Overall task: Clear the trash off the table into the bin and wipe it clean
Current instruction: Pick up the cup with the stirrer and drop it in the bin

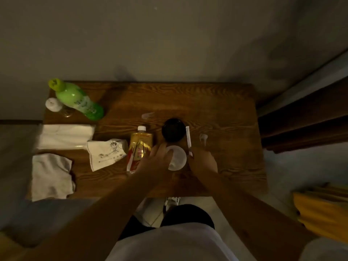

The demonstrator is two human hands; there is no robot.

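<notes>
A small wooden table (216, 102) stands against the wall. Near its front middle, my left hand (154, 161) has its fingers on a white round cup or lid (178, 157). My right hand (202, 162) sits just right of that white piece and grips the lower end of a white paper stick wrapper (188, 137). A black round jar (173, 129) stands just behind the hands. A gold and red bottle with a white cap (140, 146) lies beside my left hand. Crumpled white wrappers (105, 153) lie to the left.
A green bottle (79, 100) and a small clear bottle with a white cap (54, 105) stand at the back left corner. White cloths or papers (50, 176) cover the left edge. Wet smears (203, 137) mark the wood. A yellow object (320, 213) sits at the right.
</notes>
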